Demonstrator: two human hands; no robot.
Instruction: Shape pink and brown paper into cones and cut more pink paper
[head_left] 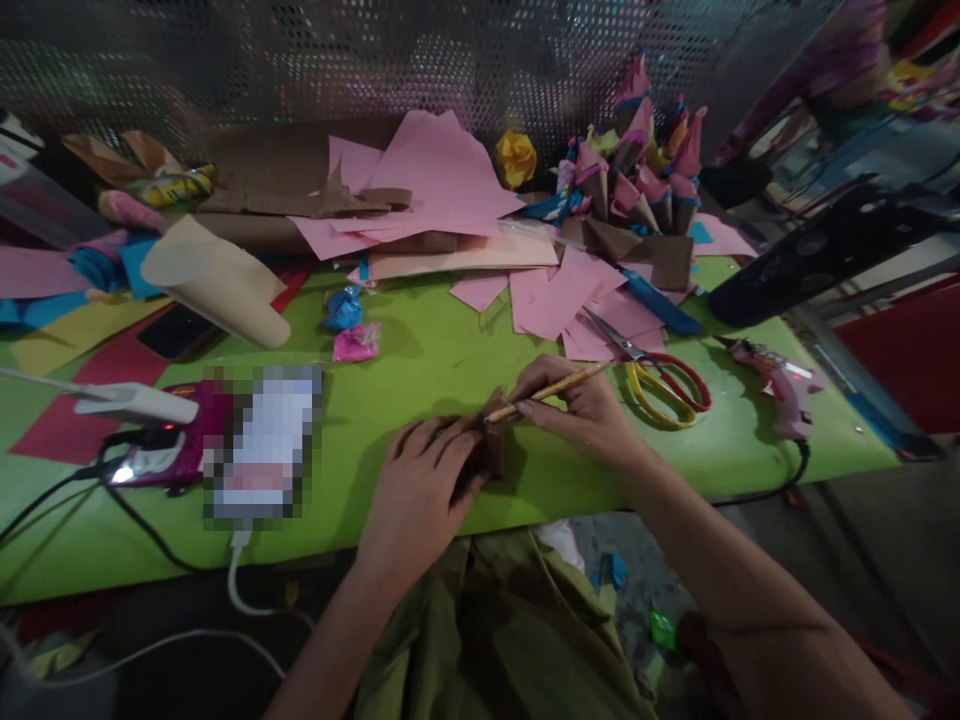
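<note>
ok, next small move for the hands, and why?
I'd keep the left hand steady and ease the thin wooden stick lightly along the brown paper piece: the left steadies the paper, while the right hand has the stick's tip at it.

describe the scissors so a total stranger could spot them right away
On the lime-green tabletop, look between the right hand and the pink glue gun. The scissors lie there, blades reaching over loose pink paper. Unlike anything beside them, they have one yellow and one red handle loop.
</note>
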